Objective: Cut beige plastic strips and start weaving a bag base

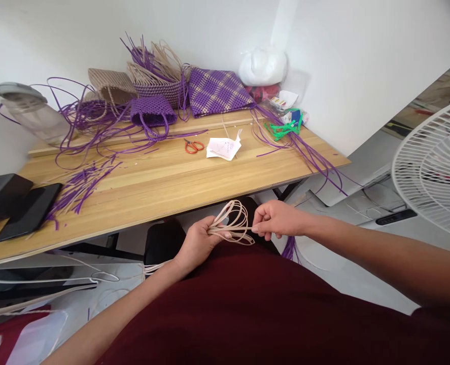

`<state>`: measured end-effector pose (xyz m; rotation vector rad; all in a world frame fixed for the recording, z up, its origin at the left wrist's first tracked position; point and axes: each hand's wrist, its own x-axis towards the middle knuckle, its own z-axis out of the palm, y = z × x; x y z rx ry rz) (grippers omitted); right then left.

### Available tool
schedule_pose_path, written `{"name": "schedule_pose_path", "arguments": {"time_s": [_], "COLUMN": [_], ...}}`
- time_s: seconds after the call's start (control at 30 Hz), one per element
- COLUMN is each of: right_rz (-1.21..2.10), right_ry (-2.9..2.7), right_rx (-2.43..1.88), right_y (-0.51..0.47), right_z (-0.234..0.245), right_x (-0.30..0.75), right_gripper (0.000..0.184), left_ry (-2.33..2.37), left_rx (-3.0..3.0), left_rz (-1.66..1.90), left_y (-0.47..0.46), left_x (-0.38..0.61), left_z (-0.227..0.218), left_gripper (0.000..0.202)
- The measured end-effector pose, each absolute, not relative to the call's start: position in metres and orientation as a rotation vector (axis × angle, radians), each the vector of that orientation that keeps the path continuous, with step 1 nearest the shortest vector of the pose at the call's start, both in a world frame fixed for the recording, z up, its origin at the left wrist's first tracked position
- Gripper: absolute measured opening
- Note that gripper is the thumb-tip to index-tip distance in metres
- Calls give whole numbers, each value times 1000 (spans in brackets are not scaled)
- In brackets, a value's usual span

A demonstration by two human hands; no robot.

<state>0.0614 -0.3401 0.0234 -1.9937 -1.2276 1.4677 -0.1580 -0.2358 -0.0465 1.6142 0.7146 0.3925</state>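
My left hand [197, 242] is closed around a bundle of beige plastic strips [233, 221] that loop upward between my hands, below the front edge of the wooden table [164, 185]. My right hand [276, 219] pinches the right ends of the same loops. Both hands hover over my lap in a dark red garment. More beige strips trail down past my left wrist toward the floor.
On the table lie purple strips [80, 185], woven purple and beige bags [213, 91], orange scissors [194, 146], a paper slip [223, 147], green cord [283, 130], a water bottle [30, 111] and two dark phones [29, 210]. A white fan [436, 167] stands at right.
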Motion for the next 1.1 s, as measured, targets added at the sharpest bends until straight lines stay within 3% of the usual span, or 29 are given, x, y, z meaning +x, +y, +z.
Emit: {"name": "schedule_pose_path", "arguments": {"time_s": [0.17,0.4,0.57,0.8,0.93,1.1], "right_rz": [1327,700,663,605,723,1244], "right_ry": [-1420,-1800,-1749,-1718,-1766,-1562], "right_rx": [-2037,-2105,-2115,-1987,-1878,-1700], "right_y": [-343,-348,-354,-364,-367,-362], "right_z": [34,39,40,44,39,34], "right_x": [63,55,51,29,20,29], "right_gripper": [18,21,20,17,15,16], "left_ry": [656,649,571,749,819,809], "left_rx": [1483,1452,1344,1241,1126,1086], "left_rz": [292,246,212,397,380,381], "left_y": [-236,-237,-235,-237,-237,-237], "left_x": [-158,-160,-164,-159,-160,-163], "left_z": [-41,-32,-36,-36,-37,-37], "left_gripper": [24,21,36,36,36,33]}}
